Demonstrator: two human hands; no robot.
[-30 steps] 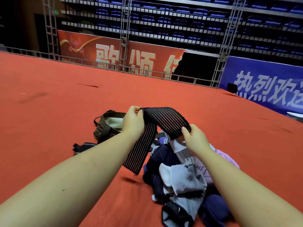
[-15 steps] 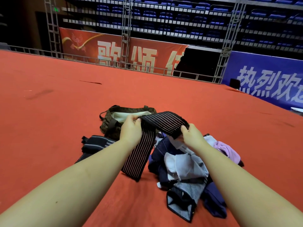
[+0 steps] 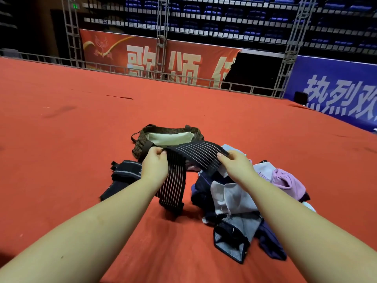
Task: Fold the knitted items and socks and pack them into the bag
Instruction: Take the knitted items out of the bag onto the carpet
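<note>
A long black knitted band with thin pale stripes [image 3: 195, 155] is stretched between my hands above the red carpet. My left hand [image 3: 155, 163] pinches it at the fold, and its loose end hangs down to the floor below that hand. My right hand [image 3: 234, 165] pinches the other end. Just behind the band lies the olive patterned bag [image 3: 142, 139], open, with its pale lining showing. A heap of socks and knitted items [image 3: 234, 199] in navy, white, grey and pink sits under my right forearm.
A black knitted piece with a grey stripe [image 3: 124, 173] lies on the carpet left of my left hand. Red carpet [image 3: 61, 129] spreads all around. A metal rail, truss posts and banners stand far behind.
Both hands have lowered and spread apart, pulling the upper part of the striped band flatter in front of the bag. The view has tilted down, showing more of the bag and the black piece.
</note>
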